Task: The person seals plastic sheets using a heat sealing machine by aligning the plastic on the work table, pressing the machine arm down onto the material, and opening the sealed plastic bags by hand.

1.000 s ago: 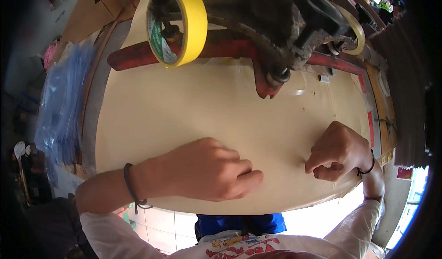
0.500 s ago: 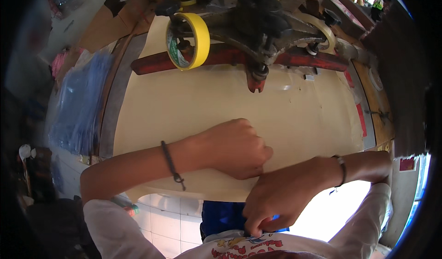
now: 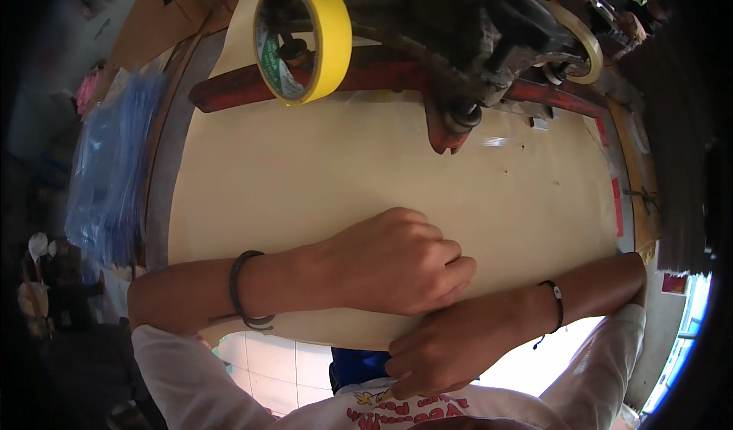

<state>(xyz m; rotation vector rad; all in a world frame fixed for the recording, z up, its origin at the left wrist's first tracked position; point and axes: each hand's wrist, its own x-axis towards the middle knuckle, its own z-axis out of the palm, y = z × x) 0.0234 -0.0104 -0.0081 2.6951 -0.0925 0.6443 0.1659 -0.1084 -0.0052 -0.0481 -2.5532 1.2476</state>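
Note:
My left hand [image 3: 401, 260] is closed in a fist over the tan sheet [image 3: 305, 174] that covers the worktable. Its knuckles face up, and the inside of the fist is hidden. Just below it and to the right is my right hand [image 3: 450, 346], at the front edge of the sheet close to my shirt. Its fingers curl in, and whatever they may hold cannot be made out. The two hands overlap in view. Each wrist wears a dark bracelet.
A dark metal machine [image 3: 458, 40] with a red crossbar [image 3: 237, 86] spans the table's far side. A yellow tape roll [image 3: 332, 44] hangs on its left knob, a pale tape roll [image 3: 586, 44] on the right. Clear plastic sleeves [image 3: 114, 170] are stacked at left.
My left fist has shifted slightly right and nearer to me. My right hand has drawn a little left, its fingers curled. The machine looks larger and closer as the view shifts.

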